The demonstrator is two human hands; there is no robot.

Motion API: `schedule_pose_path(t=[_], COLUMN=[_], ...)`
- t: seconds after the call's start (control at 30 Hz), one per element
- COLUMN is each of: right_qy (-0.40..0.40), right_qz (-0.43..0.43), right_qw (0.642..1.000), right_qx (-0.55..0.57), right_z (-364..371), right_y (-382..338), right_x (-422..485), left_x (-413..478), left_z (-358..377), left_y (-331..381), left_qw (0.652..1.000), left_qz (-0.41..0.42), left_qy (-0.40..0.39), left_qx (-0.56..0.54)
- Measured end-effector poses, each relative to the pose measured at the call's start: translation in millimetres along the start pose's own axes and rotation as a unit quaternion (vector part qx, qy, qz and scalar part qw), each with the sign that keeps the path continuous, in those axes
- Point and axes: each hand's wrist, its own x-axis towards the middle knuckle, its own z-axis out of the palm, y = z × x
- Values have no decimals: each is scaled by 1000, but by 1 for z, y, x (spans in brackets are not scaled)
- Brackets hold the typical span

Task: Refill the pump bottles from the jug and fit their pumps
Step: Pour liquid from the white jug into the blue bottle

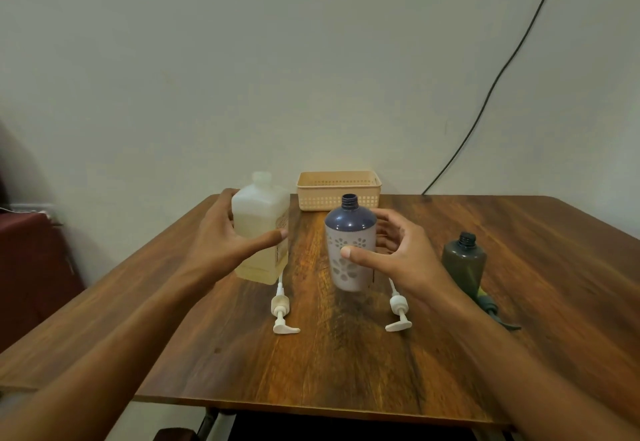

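Pouring is about to begin: left hand [228,243] grasps the translucent jug [260,229] at frame centre-left; right hand [398,257] clasps the uncapped floral bottle [350,250]. Next: lift and tip the jug over its neck.

The jug [260,229] is blurred, and its label cannot be read; its left side is covered by the left hand [227,243]. Part of the patterned bottle [350,246] is hidden behind the right hand [398,260], as is the tube of the right-hand pump [398,312]. The dark pump [493,312] is partly hidden by the right forearm. Both forearms and the worktop [346,371] are cut off by the picture's edges.
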Motion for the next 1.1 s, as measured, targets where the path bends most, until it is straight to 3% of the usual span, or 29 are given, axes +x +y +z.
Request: schedule_pose_path(t=[0.17,0.67,1.1], right_qy=[3,6,12], right_qz=[-1,6,7], right_qw=[1000,1000,1000], right_qx=[3,16,9], right_z=[0,-1,-3], right_y=[-3,-4,-4], right_x=[1,-4,-7], left_x=[2,-1,-4], left_z=[-3,-1,0], left_y=[-6,-57,-78], left_qw=[1000,995,993], left_qz=[-6,-74,-114], left_qy=[18,37,10], left_qx=[-21,49,32])
